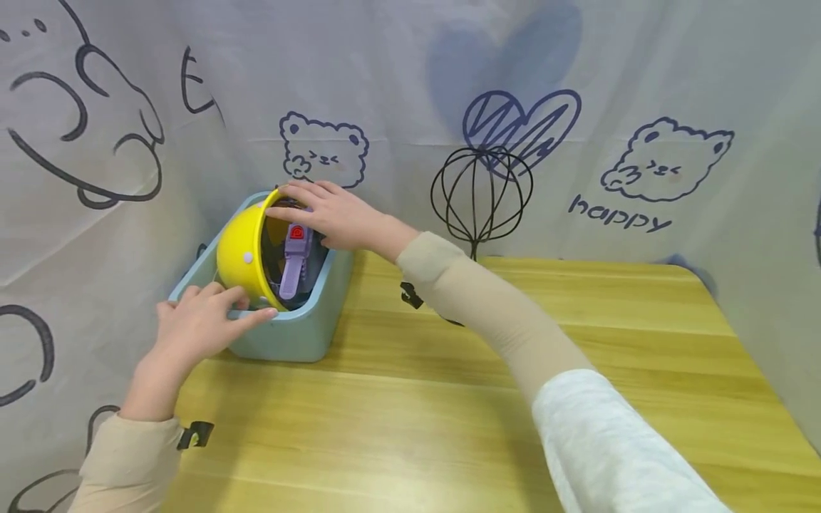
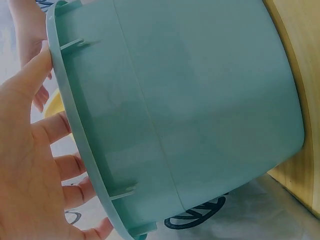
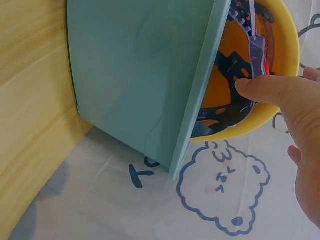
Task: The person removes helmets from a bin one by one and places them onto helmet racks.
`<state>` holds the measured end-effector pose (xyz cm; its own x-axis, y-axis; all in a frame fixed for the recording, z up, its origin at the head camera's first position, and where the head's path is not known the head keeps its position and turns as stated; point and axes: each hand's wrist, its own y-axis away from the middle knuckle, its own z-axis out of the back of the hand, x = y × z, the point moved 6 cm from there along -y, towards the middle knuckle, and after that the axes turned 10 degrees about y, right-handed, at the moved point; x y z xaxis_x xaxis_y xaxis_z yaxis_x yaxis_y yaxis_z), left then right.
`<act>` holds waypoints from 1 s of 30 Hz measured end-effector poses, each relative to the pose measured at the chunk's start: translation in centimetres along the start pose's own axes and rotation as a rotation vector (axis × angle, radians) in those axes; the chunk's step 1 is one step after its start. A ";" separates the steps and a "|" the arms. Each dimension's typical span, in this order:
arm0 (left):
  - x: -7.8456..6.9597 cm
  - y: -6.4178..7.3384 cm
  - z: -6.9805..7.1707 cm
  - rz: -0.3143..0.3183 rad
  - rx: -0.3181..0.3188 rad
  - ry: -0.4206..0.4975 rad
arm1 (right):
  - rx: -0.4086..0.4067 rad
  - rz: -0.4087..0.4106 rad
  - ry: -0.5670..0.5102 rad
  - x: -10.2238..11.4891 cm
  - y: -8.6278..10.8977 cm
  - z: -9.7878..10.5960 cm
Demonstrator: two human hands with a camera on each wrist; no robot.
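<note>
A yellow safety helmet (image 1: 240,260) sits on its side in a light blue plastic bin (image 1: 288,338), its opening turned to the right. Inside it show a dark harness (image 3: 235,75) and a purple strap (image 1: 295,263) with a red mark. My right hand (image 1: 340,217) holds the helmet's upper rim, fingers over the edge; in the right wrist view its thumb reaches inside against the harness. With my left hand (image 1: 202,320) I grip the bin's near rim (image 2: 75,115), the thumb along the edge and the other fingers over it. The bin's floor is hidden.
The bin stands on a wood-grain table (image 1: 398,427), at its back left. A pale curtain (image 1: 398,64) with drawn bears and hearts hangs close behind and along the sides. Small black clips (image 1: 195,434) are at the wrists.
</note>
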<state>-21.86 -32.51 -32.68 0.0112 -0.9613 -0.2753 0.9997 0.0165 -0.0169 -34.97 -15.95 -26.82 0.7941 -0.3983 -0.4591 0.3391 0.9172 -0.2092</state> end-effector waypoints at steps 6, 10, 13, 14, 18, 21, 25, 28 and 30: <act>-0.1 -0.1 -0.3 -0.001 0.005 0.007 | 0.017 -0.012 -0.039 -0.1 -0.5 -1.1; 0.0 0.0 -0.5 0.005 0.012 0.015 | 0.014 0.006 -0.058 0.4 -0.9 -1.6; 0.0 0.0 -0.6 0.011 0.015 0.026 | -0.003 0.028 -0.048 0.8 -1.1 -1.7; 0.0 0.0 -0.6 0.012 0.013 0.029 | -0.014 0.036 -0.039 1.0 -1.2 -1.6; 0.0 0.0 -0.6 0.013 0.003 0.037 | -0.040 0.068 -0.003 1.4 -1.5 -1.5; 0.1 0.1 -0.6 0.016 0.000 0.042 | -0.041 0.091 0.005 1.6 -1.7 -1.5; 0.3 0.3 -0.6 0.024 -0.003 0.046 | -0.036 0.122 0.022 1.8 -2.0 -1.2; 0.3 0.4 -0.4 0.026 -0.010 0.046 | -0.026 0.138 0.050 1.9 -2.1 -0.8; 0.3 0.4 -0.3 0.025 -0.017 0.049 | -0.015 0.147 0.070 1.8 -2.2 -0.6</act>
<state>-21.49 -32.73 -33.05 0.0352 -0.9457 -0.3230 0.9986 0.0459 -0.0257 -34.57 -18.72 -27.68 0.7976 -0.2596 -0.5445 0.2134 0.9657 -0.1478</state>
